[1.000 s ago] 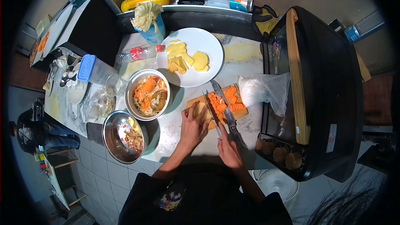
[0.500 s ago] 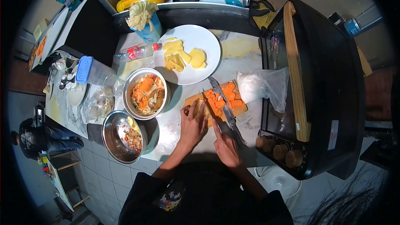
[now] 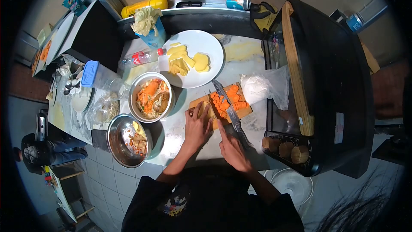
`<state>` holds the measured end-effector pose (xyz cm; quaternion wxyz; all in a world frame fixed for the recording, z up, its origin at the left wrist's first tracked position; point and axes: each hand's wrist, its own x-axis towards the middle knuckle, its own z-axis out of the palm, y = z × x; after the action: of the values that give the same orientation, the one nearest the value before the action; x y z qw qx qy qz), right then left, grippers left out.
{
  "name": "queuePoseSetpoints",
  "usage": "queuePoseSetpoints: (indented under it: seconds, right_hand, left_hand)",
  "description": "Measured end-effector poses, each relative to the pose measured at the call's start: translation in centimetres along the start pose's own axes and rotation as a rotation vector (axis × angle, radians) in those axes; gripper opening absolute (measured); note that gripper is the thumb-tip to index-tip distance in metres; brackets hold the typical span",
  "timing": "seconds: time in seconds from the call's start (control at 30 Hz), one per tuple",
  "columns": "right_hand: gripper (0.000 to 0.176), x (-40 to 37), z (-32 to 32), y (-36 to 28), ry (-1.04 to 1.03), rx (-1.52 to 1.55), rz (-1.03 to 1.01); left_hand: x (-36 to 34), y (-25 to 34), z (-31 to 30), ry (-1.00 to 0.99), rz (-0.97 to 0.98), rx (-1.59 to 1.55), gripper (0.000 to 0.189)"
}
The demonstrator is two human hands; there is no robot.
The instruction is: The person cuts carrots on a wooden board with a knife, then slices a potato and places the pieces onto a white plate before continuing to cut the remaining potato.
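My left hand (image 3: 198, 125) presses its fingers around a piece of peeled potato (image 3: 209, 111) on the wooden cutting board (image 3: 246, 112). Close by, my right hand (image 3: 233, 149) is closed on a knife, its index finger stretched along the back; most of the knife is hidden. A second, larger knife (image 3: 232, 114) lies across the board beside it. Cut carrot pieces (image 3: 220, 104) are spread on both sides of that blade. Beyond the board, a white plate (image 3: 213, 43) bears yellow potato slices (image 3: 201, 62).
Left of my hands stand a pot of shredded vegetables (image 3: 133, 91) and a steel bowl of peelings (image 3: 115, 149). A black oven (image 3: 330, 90) borders the right side, with a bag of white powder (image 3: 255, 89) against it. Another person (image 3: 38, 150) stands far left.
The whole view has shifted slightly, with the oven appearing farther left. Both hands keep nearly the same place at the potato and the board.
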<state>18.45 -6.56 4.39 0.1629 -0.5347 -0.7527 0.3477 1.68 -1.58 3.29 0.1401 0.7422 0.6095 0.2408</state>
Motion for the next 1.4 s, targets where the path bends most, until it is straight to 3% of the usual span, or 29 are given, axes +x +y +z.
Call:
queuePoseSetpoints:
  seconds: [0.3, 0.4, 0.5, 0.57, 0.6, 0.63, 0.7, 0.73, 0.77, 0.8, 0.87, 0.9, 0.93, 0.97, 1.0, 1.03, 1.2, 1.23, 1.3, 1.33, 1.4]
  right_hand:
    - [0.081, 1.2, 0.2, 0.9, 0.030, 0.030, -0.018]
    - [0.079, 1.1, -1.2, -0.6, 0.029, 0.081, -0.005]
    - [0.076, 1.2, -0.6, 0.4, 0.057, 0.065, -0.067]
    - [0.076, 1.6, 0.9, 2.2, 0.091, -0.001, -0.122]
    - [0.075, 1.8, 1.5, 2.9, 0.125, -0.054, -0.162]
    - [0.075, 2.2, 1.8, 3.2, 0.122, -0.061, -0.175]
    - [0.072, 3.2, 1.8, 3.2, 0.164, 0.084, -0.255]
    - [0.072, 3.5, 1.0, 2.5, 0.167, 0.078, -0.266]
    - [0.075, 3.9, 0.1, 1.9, 0.052, 0.064, -0.108]
    - [0.078, 4.3, -0.4, 1.3, -0.063, 0.053, 0.050]
    - [0.076, 4.5, 0.5, 2.1, 0.094, 0.037, -0.180]
    - [0.076, 4.7, 0.4, 1.8, 0.109, 0.061, -0.239]
    - [0.075, 4.4, -0.2, 0.7, 0.055, 0.123, -0.180]
    - [0.075, 4.5, 0.2, 0.8, 0.044, 0.128, -0.181]
    - [0.074, 4.5, 0.5, 1.2, 0.031, 0.050, -0.195]
    - [0.073, 4.2, 0.7, 1.5, 0.016, -0.029, -0.206]
    - [0.072, 1.9, 0.0, 1.1, -0.061, 0.000, -0.170]
    - [0.072, 1.2, -0.4, 0.4, -0.069, 0.060, -0.173]
    - [0.071, 0.1, -0.4, -0.6, -0.043, 0.110, -0.160]
    - [0.071, -0.1, -0.3, -0.6, -0.051, 0.115, -0.168]
    - [0.071, -0.3, -0.6, -1.4, -0.067, 0.133, -0.159]
  left_hand:
    - [-1.0, 0.8, -0.1, 0.067, -0.005, 0.033, 0.045]
    - [-0.9, 1.4, -1.6, 0.118, 0.013, -0.037, 0.039]
    - [-0.1, 2.2, -5.1, 0.006, 0.084, -0.262, 0.032]
    - [0.7, 3.0, -7.4, -0.284, 0.123, -0.697, 0.021]
    - [1.0, 3.2, -8.3, -0.433, 0.010, -0.808, 0.016]
    - [0.8, 3.0, -8.2, -0.418, 0.010, -0.808, 0.016]
    - [0.7, 2.7, -7.8, -0.595, 0.345, -0.588, 0.017]
    - [0.0, 4.0, -8.3, -0.743, 0.377, -0.605, 0.016]
    - [-1.4, 5.8, -8.3, -0.891, 0.406, -0.615, 0.015]
    - [-3.4, 6.9, -6.3, -0.865, 0.519, -0.566, 0.011]
    - [-5.7, 12.5, -5.1, -1.180, 0.775, -0.319, 0.021]
    - [-7.6, 14.8, -3.7, -1.220, 0.866, -0.364, 0.023]
    - [-9.5, 16.4, -1.9, -1.137, 1.134, -0.496, 0.023]
    - [-14.1, 16.7, 2.9, -0.848, 1.139, -0.957, 0.024]
    - [-13.6, 20.7, 0.2, -1.308, 1.034, -0.815, 0.029]
    - [-13.5, 21.1, -0.3, -1.306, 1.028, -0.830, 0.029]
    - [-13.4, 22.6, -1.0, -1.725, 0.880, -1.250, 0.030]
    - [-14.2, 22.4, -1.0, -1.728, 0.880, -1.255, 0.030]
    - [-16.8, 21.6, -1.1, -1.254, 0.823, -1.773, 0.021]
    - [-17.6, 21.8, -1.2, -1.068, 0.827, -1.811, 0.021]
    - [-18.5, 23.1, -1.0, -0.902, 0.859, -1.714, 0.020]
